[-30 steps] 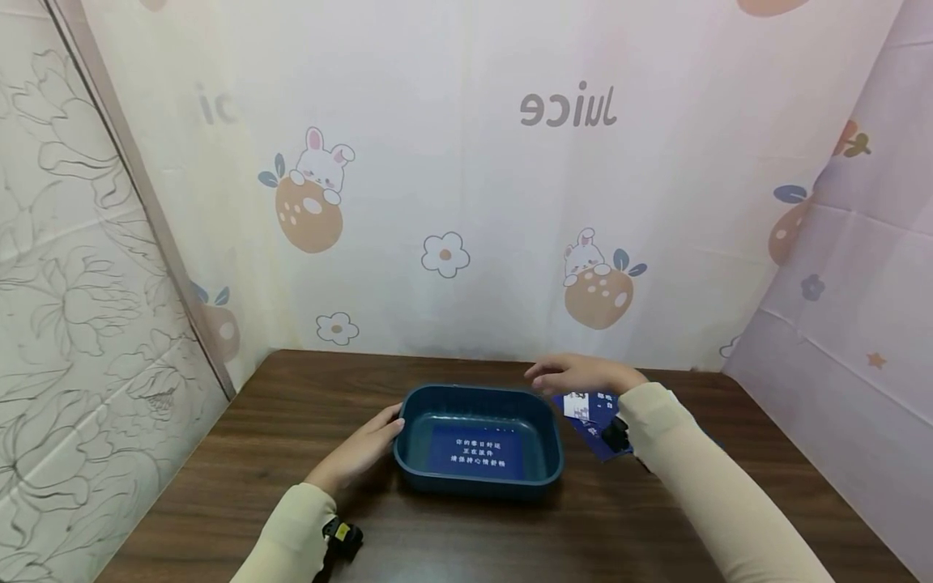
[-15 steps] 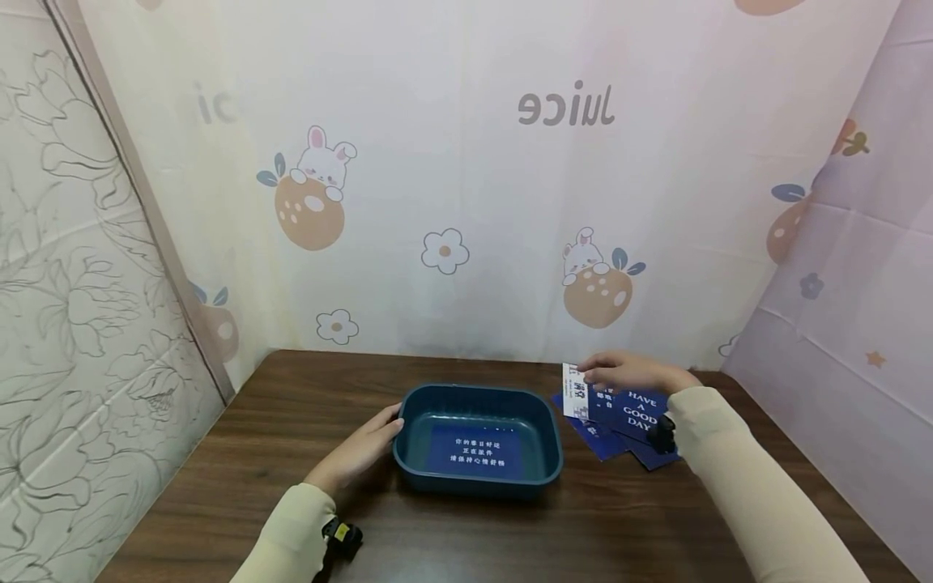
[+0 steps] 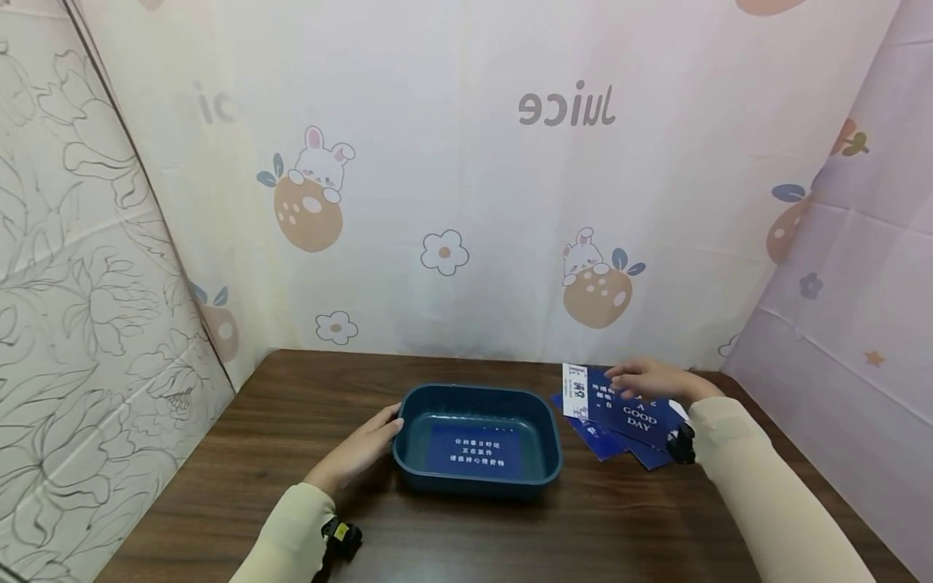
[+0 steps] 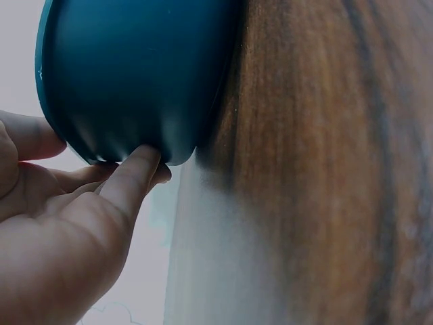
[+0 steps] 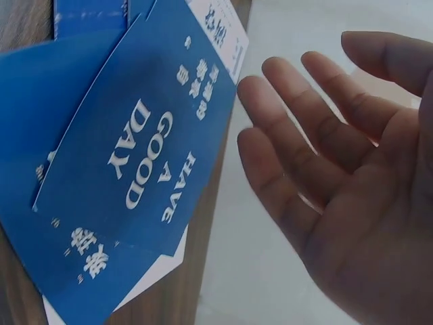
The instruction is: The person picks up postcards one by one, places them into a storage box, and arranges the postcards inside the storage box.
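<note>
A dark teal plastic basin [image 3: 477, 486] stands on the table, with a blue card [image 3: 475, 453] bearing white characters flat on its bottom. My left hand [image 3: 359, 450] holds the basin's left end. In the left wrist view, its thumb lies at the rim and its fingers rest against the outer wall [image 4: 128, 74]. To the right lies an overlapping pile of blue cards; the top one [image 3: 632, 417] reads "HAVE A GOOD DAY". My right hand [image 3: 656, 379] hovers over this pile with fingers loosely extended and nothing in them [image 5: 345, 156].
The wooden table [image 3: 437, 542] runs back to a patterned curtain [image 3: 452, 178]. More curtain hangs along the left and right sides. The card pile sits just right of the basin, near the table's back.
My right hand has moved right, from beside the basin's back right corner to over the card pile, uncovering the top card. The left hand and basin have stayed in place.
</note>
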Demonstrator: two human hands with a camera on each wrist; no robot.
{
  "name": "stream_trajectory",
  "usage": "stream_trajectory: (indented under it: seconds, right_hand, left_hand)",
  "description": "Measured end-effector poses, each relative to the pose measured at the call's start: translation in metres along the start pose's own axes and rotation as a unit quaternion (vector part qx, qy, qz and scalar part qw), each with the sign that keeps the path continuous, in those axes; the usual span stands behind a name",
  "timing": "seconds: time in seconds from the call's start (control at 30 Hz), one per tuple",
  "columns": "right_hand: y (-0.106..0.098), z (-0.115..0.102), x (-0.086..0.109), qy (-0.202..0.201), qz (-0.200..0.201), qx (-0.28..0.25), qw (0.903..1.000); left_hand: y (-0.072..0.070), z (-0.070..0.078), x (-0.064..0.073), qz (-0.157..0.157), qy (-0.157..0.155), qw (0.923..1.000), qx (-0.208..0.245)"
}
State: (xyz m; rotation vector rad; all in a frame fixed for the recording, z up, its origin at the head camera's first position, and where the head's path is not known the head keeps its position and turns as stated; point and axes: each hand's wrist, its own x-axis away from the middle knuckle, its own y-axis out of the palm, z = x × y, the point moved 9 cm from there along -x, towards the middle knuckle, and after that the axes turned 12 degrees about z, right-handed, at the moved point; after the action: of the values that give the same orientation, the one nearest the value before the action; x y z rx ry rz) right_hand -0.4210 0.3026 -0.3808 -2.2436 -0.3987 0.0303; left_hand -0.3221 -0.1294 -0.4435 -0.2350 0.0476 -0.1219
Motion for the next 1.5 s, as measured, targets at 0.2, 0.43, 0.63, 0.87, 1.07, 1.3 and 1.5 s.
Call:
stream_trajectory:
  seconds: [0.2, 0.43, 0.63, 0.87, 1.07, 1.3, 1.5]
  right_hand:
    - [-0.005, 0.015, 0.003, -0.002, -0.002, 0.031, 0.9995]
    - [-0.012, 0.049, 0.009, 0.098, 0.028, 0.054, 0.9934]
    - [-0.018, 0.074, 0.016, 0.153, 0.054, 0.073, 0.9841]
    - [-0.020, 0.092, 0.022, 0.183, 0.078, 0.060, 0.9782]
    - [-0.019, 0.099, 0.021, 0.185, 0.095, 0.078, 0.9750]
    - [-0.009, 0.104, 0.018, 0.189, 0.091, 0.089, 0.9737]
    - [-0.003, 0.098, 0.019, 0.205, 0.088, 0.089, 0.9707]
  left_hand:
    - [0.001, -0.002, -0.001, 0.002, -0.003, 1.0000, 0.008]
    - [0.002, -0.004, 0.000, 0.000, -0.003, 1.0000, 0.008]
    - [0.002, -0.004, 0.001, -0.001, -0.007, 1.0000, 0.007]
    - [0.003, -0.003, 0.002, -0.005, -0.002, 1.0000, 0.004]
    - [0.003, -0.003, 0.003, -0.006, 0.001, 1.0000, 0.008]
    - [0.004, -0.002, 0.004, -0.010, -0.001, 0.9999, 0.004]
    - [0.002, -0.001, 0.004, -0.004, 0.000, 1.0000, 0.001]
